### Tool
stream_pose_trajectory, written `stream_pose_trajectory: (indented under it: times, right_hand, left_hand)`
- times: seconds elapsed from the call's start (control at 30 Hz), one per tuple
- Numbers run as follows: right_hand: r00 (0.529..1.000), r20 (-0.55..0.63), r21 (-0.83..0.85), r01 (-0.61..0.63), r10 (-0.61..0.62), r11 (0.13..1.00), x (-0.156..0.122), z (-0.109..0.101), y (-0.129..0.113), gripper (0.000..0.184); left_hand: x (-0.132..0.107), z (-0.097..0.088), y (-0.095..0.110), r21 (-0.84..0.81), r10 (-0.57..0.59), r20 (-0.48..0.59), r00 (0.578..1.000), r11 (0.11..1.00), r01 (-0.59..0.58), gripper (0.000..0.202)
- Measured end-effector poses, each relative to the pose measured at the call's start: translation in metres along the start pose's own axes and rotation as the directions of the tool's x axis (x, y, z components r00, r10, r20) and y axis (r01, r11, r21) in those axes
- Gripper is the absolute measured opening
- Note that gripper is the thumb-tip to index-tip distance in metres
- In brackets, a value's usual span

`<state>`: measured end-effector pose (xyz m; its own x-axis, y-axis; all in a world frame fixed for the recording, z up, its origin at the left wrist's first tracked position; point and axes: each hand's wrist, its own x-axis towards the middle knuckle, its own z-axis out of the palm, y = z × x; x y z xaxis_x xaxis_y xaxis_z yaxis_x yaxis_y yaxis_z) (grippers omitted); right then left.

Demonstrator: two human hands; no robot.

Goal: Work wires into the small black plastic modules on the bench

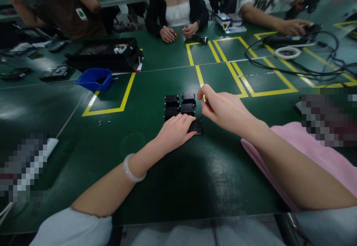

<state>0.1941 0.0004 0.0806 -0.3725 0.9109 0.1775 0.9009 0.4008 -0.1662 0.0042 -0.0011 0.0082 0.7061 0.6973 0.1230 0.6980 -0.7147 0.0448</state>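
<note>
Several small black boxes (180,104) stand in a tight cluster on the green table (156,171). My left hand (175,130) lies flat over the nearest black box (196,126), fingers pressed on its top. My right hand (223,109) hovers just right of the cluster, fingers curled in a pinch on a thin dark tool (201,117) whose tip points down at that box. A pale bangle (133,168) sits on my left wrist.
A blue bin (95,78) and a black tray (107,54) lie at the far left. Yellow tape lines (237,78) mark the table. Cables (301,65) and a white ring (288,52) lie far right. Three other people sit across. A pink cloth (315,157) lies under my right arm.
</note>
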Motion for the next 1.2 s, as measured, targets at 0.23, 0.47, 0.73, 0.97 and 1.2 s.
stream_pose_trajectory:
  times: [0.23, 0.47, 0.73, 0.97, 1.2]
  right_hand:
    - [1.000, 0.002, -0.041, 0.000, 0.000, 0.999, 0.0009, 0.0005, -0.0004, 0.029]
    - [1.000, -0.009, 0.025, 0.004, -0.004, 1.000, -0.0004, 0.0007, -0.0003, 0.028]
    - [1.000, 0.012, -0.018, -0.013, 0.013, 1.000, 0.0013, -0.0009, -0.0017, 0.028]
    - [1.000, -0.011, 0.009, 0.020, -0.020, 1.000, 0.0010, 0.0015, -0.0001, 0.029]
    - [0.999, -0.025, -0.006, 0.023, -0.023, 1.000, 0.0001, 0.0031, -0.0002, 0.026]
  left_hand:
    - [-0.0003, 0.0007, -0.0004, -0.012, -0.001, -0.003, 1.000, 1.000, 0.001, 0.037]
    - [0.0004, -0.0014, 0.0003, -0.010, -0.006, 0.004, 1.000, 1.000, 0.006, 0.037]
    - [-0.0001, 0.0003, -0.0006, -0.022, -0.003, -0.004, 1.000, 1.000, 0.003, 0.038]
    - [0.0005, 0.0006, -0.0011, -0.013, -0.002, -0.004, 1.000, 1.000, 0.002, 0.036]
    - [0.0001, 0.0000, -0.0005, -0.014, 0.000, -0.004, 1.000, 1.000, 0.000, 0.037]
